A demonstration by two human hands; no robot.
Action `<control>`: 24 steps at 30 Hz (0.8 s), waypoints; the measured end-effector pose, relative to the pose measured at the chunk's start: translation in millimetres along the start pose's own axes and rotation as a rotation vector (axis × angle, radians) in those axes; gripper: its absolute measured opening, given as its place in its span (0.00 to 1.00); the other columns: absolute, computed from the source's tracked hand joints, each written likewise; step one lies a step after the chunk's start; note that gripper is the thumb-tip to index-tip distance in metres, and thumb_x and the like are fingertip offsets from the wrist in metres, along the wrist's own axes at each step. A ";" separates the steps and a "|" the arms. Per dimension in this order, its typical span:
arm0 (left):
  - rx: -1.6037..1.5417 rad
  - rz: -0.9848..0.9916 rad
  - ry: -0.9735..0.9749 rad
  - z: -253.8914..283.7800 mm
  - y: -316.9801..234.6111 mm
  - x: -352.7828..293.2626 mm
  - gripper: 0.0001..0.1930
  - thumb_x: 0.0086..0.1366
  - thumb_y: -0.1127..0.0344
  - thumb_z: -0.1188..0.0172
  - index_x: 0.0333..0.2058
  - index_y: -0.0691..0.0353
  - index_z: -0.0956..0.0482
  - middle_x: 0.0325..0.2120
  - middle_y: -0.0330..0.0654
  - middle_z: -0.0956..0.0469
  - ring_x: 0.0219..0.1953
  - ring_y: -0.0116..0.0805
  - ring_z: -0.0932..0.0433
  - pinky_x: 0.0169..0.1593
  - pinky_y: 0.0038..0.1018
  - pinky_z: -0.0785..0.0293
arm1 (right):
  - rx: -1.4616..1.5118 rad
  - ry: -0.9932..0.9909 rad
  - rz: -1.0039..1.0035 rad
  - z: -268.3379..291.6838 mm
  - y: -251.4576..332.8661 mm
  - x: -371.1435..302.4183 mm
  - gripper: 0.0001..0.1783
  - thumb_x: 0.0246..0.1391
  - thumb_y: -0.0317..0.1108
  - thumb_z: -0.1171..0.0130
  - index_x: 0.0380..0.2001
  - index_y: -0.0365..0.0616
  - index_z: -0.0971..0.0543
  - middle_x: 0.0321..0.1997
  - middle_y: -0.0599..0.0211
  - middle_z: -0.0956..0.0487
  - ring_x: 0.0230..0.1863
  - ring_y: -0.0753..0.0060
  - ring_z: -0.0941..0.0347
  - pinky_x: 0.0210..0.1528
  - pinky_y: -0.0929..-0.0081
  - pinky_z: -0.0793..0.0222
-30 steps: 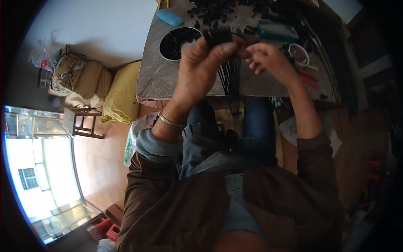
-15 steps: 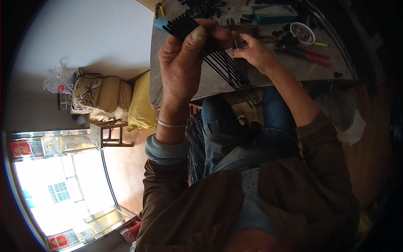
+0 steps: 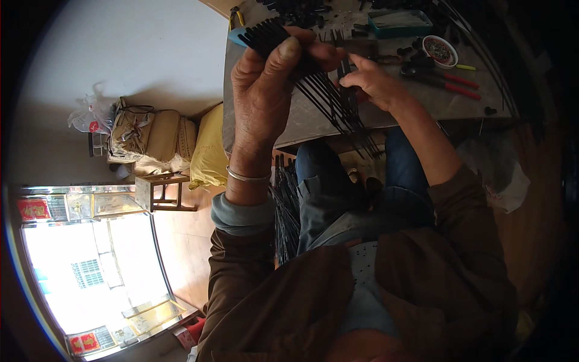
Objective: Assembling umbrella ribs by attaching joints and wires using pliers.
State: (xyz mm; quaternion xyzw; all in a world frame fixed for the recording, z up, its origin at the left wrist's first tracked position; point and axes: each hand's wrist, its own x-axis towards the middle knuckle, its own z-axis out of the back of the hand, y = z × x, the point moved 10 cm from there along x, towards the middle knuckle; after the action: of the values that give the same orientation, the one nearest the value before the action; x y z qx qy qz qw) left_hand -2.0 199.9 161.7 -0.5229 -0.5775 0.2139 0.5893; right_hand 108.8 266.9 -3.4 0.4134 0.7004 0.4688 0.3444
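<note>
My left hand (image 3: 262, 90) is wrapped round a bundle of thin black rods (image 3: 325, 99), thumb pressed on top. Their blunt ends stick out past the thumb at the upper left, and the long ends fan down to the right over the table edge. Just right of that fist, my right hand (image 3: 377, 84) pinches a dark, narrow piece (image 3: 344, 69) between thumb and fingers. That piece looks flat and stands close to the bundle; its exact kind is unclear. Behind the left fingers a light-blue object (image 3: 237, 36) partly shows.
On the grey table (image 3: 289, 130) lie red-handled pliers (image 3: 446, 81), a white bowl of small parts (image 3: 439, 51), a teal tray (image 3: 400, 24), yellow-handled pliers (image 3: 236, 18) and loose black pieces. More black rods (image 3: 286, 211) stand beside my legs. A wooden stool (image 3: 160, 193) and yellow sack (image 3: 208, 151) are at left.
My right hand has shifted slightly down and to the right, still pinching the dark piece. The left hand keeps its hold on the rods. The whole view has shifted a little.
</note>
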 end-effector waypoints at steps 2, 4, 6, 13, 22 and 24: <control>0.035 0.014 0.034 -3.3 0.3 0.3 0.13 0.71 0.65 0.56 0.47 0.68 0.30 0.35 0.50 0.21 0.45 0.51 0.21 0.52 0.44 0.25 | -0.029 -0.017 0.011 1.5 -4.4 5.3 0.31 0.47 0.23 0.48 0.58 0.34 0.37 0.41 0.56 0.22 0.42 0.69 0.24 0.40 0.71 0.25; -0.045 0.000 0.014 -3.3 -1.9 1.1 0.11 0.68 0.66 0.48 0.44 0.66 0.25 0.32 0.47 0.19 0.39 0.42 0.19 0.46 0.35 0.21 | -0.056 -0.033 0.020 0.9 -8.8 8.8 0.33 0.46 0.23 0.48 0.58 0.34 0.38 0.41 0.56 0.22 0.43 0.69 0.25 0.39 0.72 0.25; -0.039 0.002 0.015 -1.6 -1.3 2.3 0.11 0.68 0.66 0.49 0.44 0.66 0.25 0.32 0.47 0.19 0.39 0.42 0.19 0.46 0.35 0.21 | -0.061 -0.095 0.094 -1.3 -3.6 9.2 0.28 0.46 0.23 0.47 0.54 0.35 0.34 0.39 0.58 0.22 0.38 0.71 0.24 0.34 0.73 0.24; -0.023 0.060 0.082 -3.3 -4.5 8.5 0.13 0.71 0.65 0.55 0.47 0.67 0.30 0.35 0.50 0.21 0.45 0.50 0.21 0.53 0.44 0.26 | 0.084 -0.116 0.019 5.8 -26.5 25.7 0.15 0.47 0.24 0.47 0.41 0.38 0.30 0.34 0.61 0.22 0.28 0.73 0.24 0.26 0.74 0.25; -0.011 0.025 0.139 -17.5 -5.1 18.8 0.11 0.68 0.64 0.48 0.43 0.65 0.24 0.32 0.47 0.18 0.38 0.38 0.18 0.45 0.32 0.20 | 0.267 0.177 -0.157 -30.9 -27.4 22.3 0.11 0.47 0.21 0.49 0.37 0.36 0.29 0.35 0.60 0.22 0.31 0.71 0.21 0.27 0.79 0.24; 0.013 0.022 0.186 -21.1 -8.4 18.3 0.12 0.70 0.65 0.52 0.44 0.66 0.26 0.33 0.49 0.20 0.41 0.45 0.20 0.48 0.37 0.22 | 0.301 0.267 -0.145 -37.2 -20.8 17.5 0.11 0.50 0.22 0.46 0.39 0.35 0.26 0.34 0.61 0.22 0.33 0.72 0.21 0.29 0.80 0.24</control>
State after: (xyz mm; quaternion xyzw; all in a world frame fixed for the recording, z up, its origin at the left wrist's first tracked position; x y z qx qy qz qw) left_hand 18.6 204.7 181.8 -0.5432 -0.5130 0.1747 0.6412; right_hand 63.8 264.3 -12.6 0.3427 0.8300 0.3836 0.2158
